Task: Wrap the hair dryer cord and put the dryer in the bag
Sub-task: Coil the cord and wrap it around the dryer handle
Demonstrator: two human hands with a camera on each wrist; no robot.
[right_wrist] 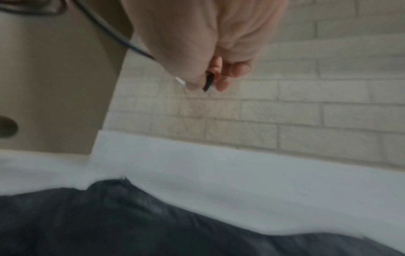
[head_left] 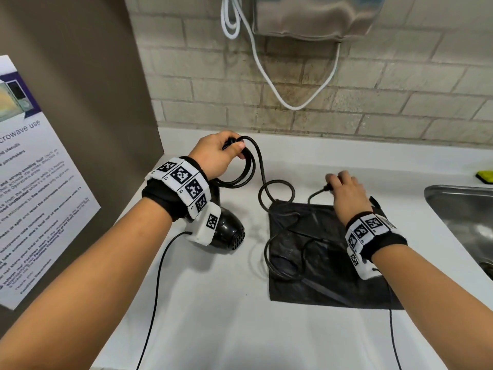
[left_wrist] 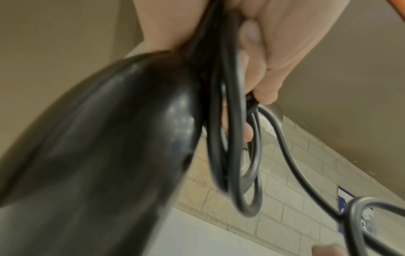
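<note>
The black hair dryer [head_left: 229, 233] hangs below my left wrist, its grille toward me; in the left wrist view its body [left_wrist: 105, 147] fills the lower left. My left hand [head_left: 221, 153] grips the dryer's handle together with a few loops of black cord [head_left: 240, 177]; the same loops [left_wrist: 236, 147] hang beside my fingers [left_wrist: 263, 83]. The rest of the cord [head_left: 277, 193] curls across the counter onto the flat black bag [head_left: 320, 263]. Over the bag's far edge, my right hand [head_left: 344, 188] pinches the cord's plug end [right_wrist: 207, 83]. The bag [right_wrist: 153, 225] lies under that wrist.
A white counter [head_left: 240, 316] runs to a brick wall. A steel sink [head_left: 464, 217] lies at the right with a yellow-green sponge [head_left: 485, 176] behind it. A brown panel with a microwave notice [head_left: 34, 182] stands left. A wall dispenser [head_left: 314, 17] and white cable [head_left: 266, 70] hang above.
</note>
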